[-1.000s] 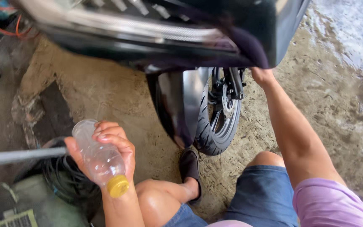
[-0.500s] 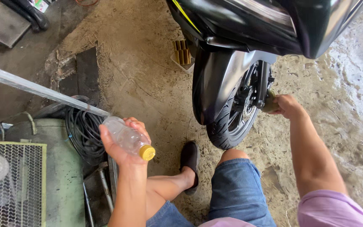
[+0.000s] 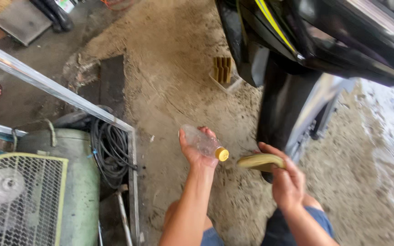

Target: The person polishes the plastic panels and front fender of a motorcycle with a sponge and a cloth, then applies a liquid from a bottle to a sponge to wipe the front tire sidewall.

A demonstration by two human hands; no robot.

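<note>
While both hands meet low in front of the knees, here is the picture:
Left hand: the left hand [image 3: 196,152] is wrapped around a small clear plastic bottle with a yellow cap [image 3: 204,143], cap tilted down toward the other hand.
Right hand: the right hand [image 3: 284,177] is closed on a folded yellowish-green sponge pad [image 3: 261,161], held flat just beside the bottle's cap, not touching it.
Step in hand: looks like bottle and pad being brought together.
Next move calls for: cap appears on, so it would need opening; the pad must sit under the mouth.
Around: glossy black motorcycle front fender [image 3: 281,109] just beyond; sandy concrete floor [image 3: 169,82]; coiled black hose [image 3: 110,150] and green compressor tank [image 3: 76,182] to the left.
</note>
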